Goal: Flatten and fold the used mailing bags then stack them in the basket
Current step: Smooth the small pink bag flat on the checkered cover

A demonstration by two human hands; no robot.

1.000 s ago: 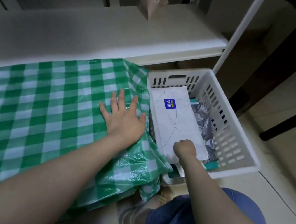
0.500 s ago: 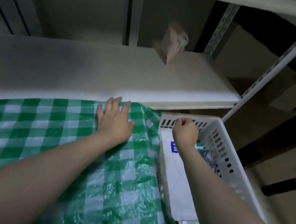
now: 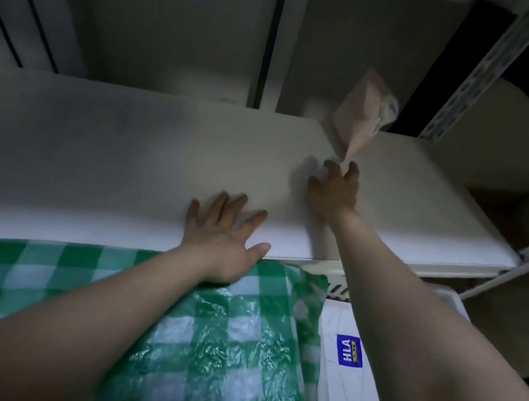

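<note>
Reaching toward a pink bag (image 3: 362, 118).
Right hand (image 3: 334, 190), fingers spread, hovered by its lower corner; left hand (image 3: 223, 232) lay spread flat on the shelf (image 3: 125, 150)'s front edge.

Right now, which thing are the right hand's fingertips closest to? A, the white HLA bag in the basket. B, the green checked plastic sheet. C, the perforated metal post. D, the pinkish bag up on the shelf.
D: the right hand lies stretched out over the white shelf, its fingertips just below the lower corner of the pinkish bag. The blur hides whether they touch it.
</note>
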